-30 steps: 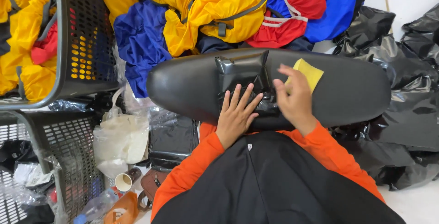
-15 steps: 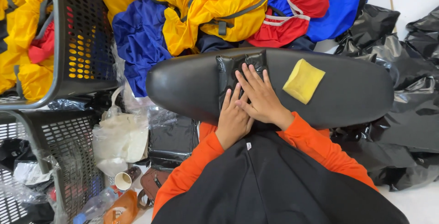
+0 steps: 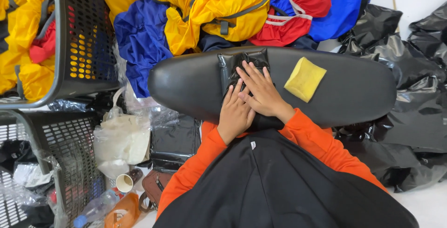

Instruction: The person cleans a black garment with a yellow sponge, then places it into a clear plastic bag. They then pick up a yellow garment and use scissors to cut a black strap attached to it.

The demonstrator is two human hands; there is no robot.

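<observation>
Pressing flat is the work here: both hands lie on a folded black plastic bag (image 3: 242, 67) at the middle of a long black padded board (image 3: 186, 86) across the person's lap. Far left, a dark mesh basket (image 3: 84, 37) holds yellow and red garments, and a second mesh basket (image 3: 70, 139) sits nearer, with a whitish plastic bag (image 3: 123, 137), a paper cup (image 3: 125, 182) and a clear bottle (image 3: 95, 207) on the floor beside it. The left hand (image 3: 234, 111) rests palm down on the near part of the bag, fingers straight and slightly spread, gripping nothing. The right hand (image 3: 261, 90) lies across it, overlapping its fingertips, fingers likewise extended and flat, holding nothing. To do this well, I judge the palms should push air toward the fold's open end and keep the bag square to the board. A yellow sponge (image 3: 305, 79) lies just right of the hands, apart from them. Bare board runs well right of it, the roomiest side; the far edge is crowded by a heap of yellow, blue and red jackets (image 3: 219, 9), and crumpled black plastic sheeting (image 3: 414, 97) borders the right end
</observation>
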